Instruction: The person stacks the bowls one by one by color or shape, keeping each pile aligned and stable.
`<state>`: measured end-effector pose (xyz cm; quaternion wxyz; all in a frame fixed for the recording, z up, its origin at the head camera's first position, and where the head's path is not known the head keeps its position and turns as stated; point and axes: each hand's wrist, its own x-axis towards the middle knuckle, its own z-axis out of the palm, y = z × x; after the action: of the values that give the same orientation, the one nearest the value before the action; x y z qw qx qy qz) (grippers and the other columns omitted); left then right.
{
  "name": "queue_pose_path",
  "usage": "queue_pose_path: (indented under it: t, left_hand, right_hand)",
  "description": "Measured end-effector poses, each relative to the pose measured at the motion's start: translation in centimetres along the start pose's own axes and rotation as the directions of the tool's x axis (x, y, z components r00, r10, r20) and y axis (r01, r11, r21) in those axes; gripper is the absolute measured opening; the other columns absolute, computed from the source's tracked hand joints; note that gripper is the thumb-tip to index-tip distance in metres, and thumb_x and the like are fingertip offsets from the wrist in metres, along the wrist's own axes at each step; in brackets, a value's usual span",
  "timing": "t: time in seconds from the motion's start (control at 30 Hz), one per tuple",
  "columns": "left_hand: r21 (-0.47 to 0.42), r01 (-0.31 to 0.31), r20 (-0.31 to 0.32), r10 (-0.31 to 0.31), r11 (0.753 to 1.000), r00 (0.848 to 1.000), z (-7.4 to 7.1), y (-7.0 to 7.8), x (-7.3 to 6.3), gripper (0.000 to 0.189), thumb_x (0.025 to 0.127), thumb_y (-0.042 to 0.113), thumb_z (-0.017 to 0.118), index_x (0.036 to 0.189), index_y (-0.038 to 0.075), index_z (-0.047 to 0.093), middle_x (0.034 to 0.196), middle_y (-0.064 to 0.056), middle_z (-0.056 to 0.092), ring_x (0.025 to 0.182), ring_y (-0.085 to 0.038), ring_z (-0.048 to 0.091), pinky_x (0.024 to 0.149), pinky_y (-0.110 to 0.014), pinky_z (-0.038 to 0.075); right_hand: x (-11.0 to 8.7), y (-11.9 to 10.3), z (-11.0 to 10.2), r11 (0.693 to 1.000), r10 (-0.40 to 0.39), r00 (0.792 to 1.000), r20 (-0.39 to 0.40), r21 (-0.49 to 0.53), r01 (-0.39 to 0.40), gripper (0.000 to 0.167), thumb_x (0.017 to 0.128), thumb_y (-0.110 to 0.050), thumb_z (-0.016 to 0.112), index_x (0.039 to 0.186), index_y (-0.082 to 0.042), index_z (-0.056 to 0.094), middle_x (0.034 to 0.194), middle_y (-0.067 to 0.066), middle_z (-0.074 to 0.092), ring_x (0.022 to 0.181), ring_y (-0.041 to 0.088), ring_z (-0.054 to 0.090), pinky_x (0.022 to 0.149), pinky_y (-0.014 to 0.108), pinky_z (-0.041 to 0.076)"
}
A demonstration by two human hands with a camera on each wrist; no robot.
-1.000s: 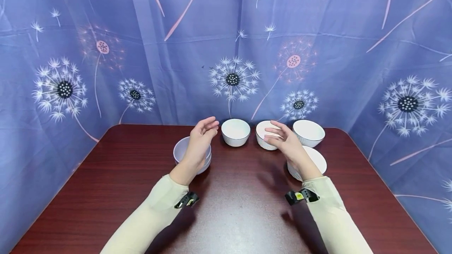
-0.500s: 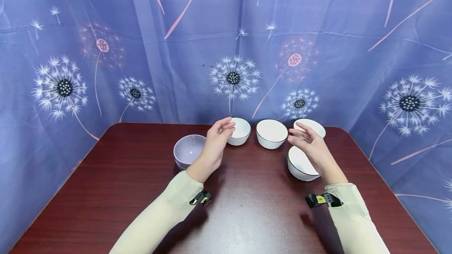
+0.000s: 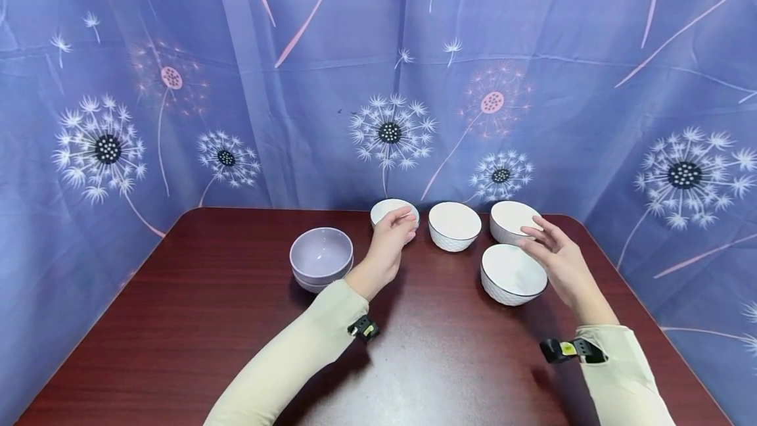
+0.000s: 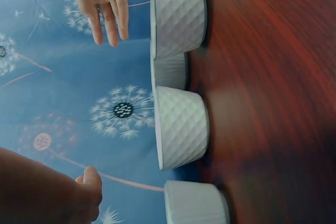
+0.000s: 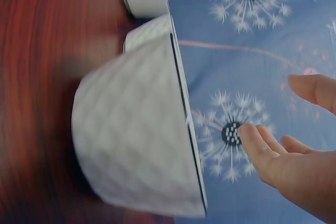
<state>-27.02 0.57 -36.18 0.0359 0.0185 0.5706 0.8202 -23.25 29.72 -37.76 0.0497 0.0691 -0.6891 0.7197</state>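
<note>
My left hand (image 3: 384,250) hovers in front of the far-left small white bowl (image 3: 387,206), fingers loosely bent and holding nothing; it hides much of that bowl. Over the right rim of the front white bowl with a diamond pattern (image 3: 510,275) hangs my right hand (image 3: 562,267), its fingers relaxed and apart from the bowl. In the right wrist view that same hand (image 5: 294,166) has nothing between thumb and fingers. Behind stand another diamond-patterned white bowl (image 3: 454,225) and a ribbed white bowl (image 3: 510,219). Two stacked light-purple bowls (image 3: 321,258) sit left of my left hand.
Everything stands on a dark red-brown wooden table (image 3: 177,321). A blue curtain with dandelion prints (image 3: 307,117) hangs right behind the table's back edge and along both sides. The white bowls sit close together at the back right.
Both hands have moved to the right. My left hand has gone from over the purple bowls to the far-left white bowl; my right hand has left the back diamond-patterned bowl. The bowls stay put.
</note>
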Motion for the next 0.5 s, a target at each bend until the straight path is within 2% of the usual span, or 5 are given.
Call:
queue_pose_path:
  t: [0.1,0.27,0.4,0.5]
  left_hand:
    - [-0.004,0.036,0.005,-0.036,0.999,0.999,0.5,-0.7,0.5,0.043,0.093,-0.003,0.047,0.136,-0.007,0.044,0.126,-0.020,0.054,0.105,-0.020,0.055,0.100,-0.037,0.042]
    - [-0.013,0.090,0.011,-0.090,0.996,0.996,1.2,-1.7,1.4,0.042,0.095,0.000,0.048,0.137,-0.006,0.043,0.131,-0.023,0.050,0.123,-0.035,0.049,0.106,-0.041,0.039]
    - [-0.012,0.128,-0.017,-0.128,0.992,0.992,1.8,-2.5,1.9,0.043,0.094,0.002,0.053,0.135,-0.006,0.045,0.128,-0.021,0.052,0.124,-0.037,0.048,0.099,-0.035,0.045]
    - [-0.009,0.156,-0.037,-0.156,0.988,0.987,2.1,-2.9,2.1,0.044,0.093,0.004,0.055,0.136,-0.005,0.045,0.125,-0.019,0.053,0.123,-0.036,0.050,0.095,-0.031,0.047]
  right_hand:
    - [-0.3,0.2,-0.9,0.998,-0.006,1.000,-0.009,0.066,0.007,0.072,0.093,0.000,0.059,0.152,-0.001,0.017,0.112,-0.013,0.062,0.104,-0.004,0.058,0.087,0.010,0.045]
    - [-0.8,0.7,-2.4,0.991,-0.005,1.000,-0.030,0.131,0.009,0.067,0.093,0.005,0.057,0.149,-0.003,0.021,0.110,-0.011,0.063,0.100,-0.003,0.061,0.087,0.011,0.047]
    - [-1.0,1.4,-3.4,0.980,-0.029,0.999,-0.014,0.197,0.031,0.050,0.093,0.008,0.053,0.136,-0.011,0.037,0.108,-0.008,0.065,0.099,0.001,0.063,0.087,0.014,0.048]
    - [-1.2,1.8,-3.9,0.972,-0.038,0.999,0.009,0.233,0.035,0.041,0.094,0.008,0.051,0.126,-0.017,0.044,0.107,-0.007,0.066,0.099,0.003,0.064,0.086,0.016,0.050]
